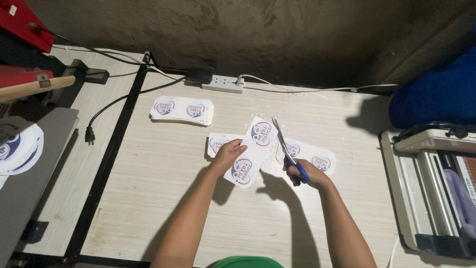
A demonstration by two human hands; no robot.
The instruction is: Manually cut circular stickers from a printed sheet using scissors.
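Beside the power strip (pixel 223 83), the red press (pixel 22 30) runs off the left edge; the laminator (pixel 431 188) is cut off at right. The right hand (pixel 305 176) hides the scissors' (pixel 285 149) handles.

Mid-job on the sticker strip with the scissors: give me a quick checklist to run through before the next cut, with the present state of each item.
1. Left hand grips the sticker strip: ok.
2. Right hand in the blue handles of the scissors: ok.
3. Blades open at the strip's right edge: ok.
4. Left fingers away from the blades: ok, they hold the opposite edge.
5. Blades lined up between the two round prints: cannot tell.
6. Table free under the hands: ok; cut pieces lie behind, a stack farther back.
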